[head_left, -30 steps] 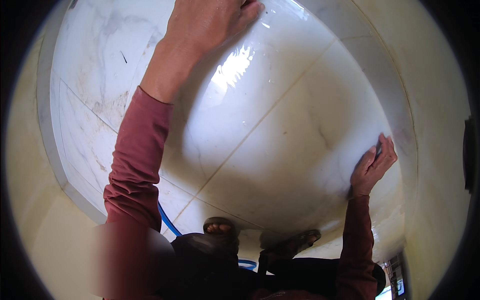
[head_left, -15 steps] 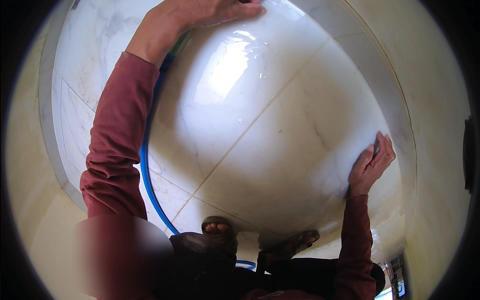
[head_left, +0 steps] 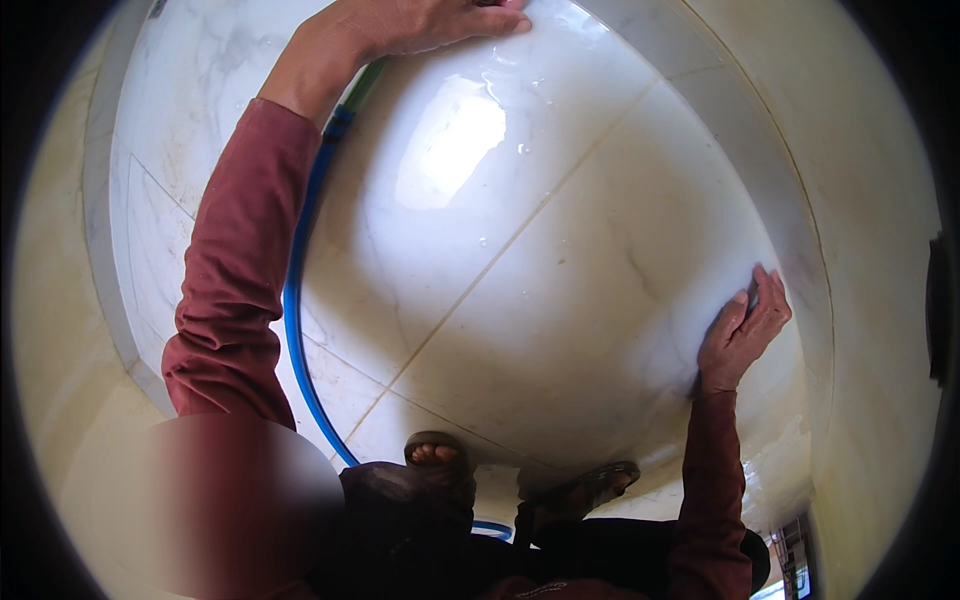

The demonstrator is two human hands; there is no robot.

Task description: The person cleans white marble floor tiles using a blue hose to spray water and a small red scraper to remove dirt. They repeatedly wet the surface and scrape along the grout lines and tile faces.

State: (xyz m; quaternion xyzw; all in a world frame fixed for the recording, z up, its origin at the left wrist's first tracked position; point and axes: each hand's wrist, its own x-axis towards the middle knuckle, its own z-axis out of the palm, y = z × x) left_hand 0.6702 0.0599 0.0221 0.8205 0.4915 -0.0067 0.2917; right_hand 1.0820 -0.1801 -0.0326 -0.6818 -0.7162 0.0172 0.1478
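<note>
At the upper edge my left hand [head_left: 430,25] is bent with thumb and finger close together, partly cut off by the frame. What it grips, if anything, is hidden. A blue hose [head_left: 292,310] with a green end section [head_left: 362,88] runs up beside my left forearm and passes out of sight beneath this hand. Over on the right, my right hand [head_left: 742,335] rests by the foot of the wall, fingers extended and apart, holding nothing. Between the hands lies the wet, glossy marble-look tile floor [head_left: 560,300], with droplets and a bright reflection.
My sandalled feet [head_left: 435,452] stand at the bottom, with another loop of blue hose [head_left: 490,529] between my legs. A grey skirting band [head_left: 735,130] curves along the right wall [head_left: 870,200]. The left wall [head_left: 65,250] also has a skirting.
The view has shifted slightly, showing a bit more of the green hose section by my left wrist. Both hands keep nearly the same place and pose.
</note>
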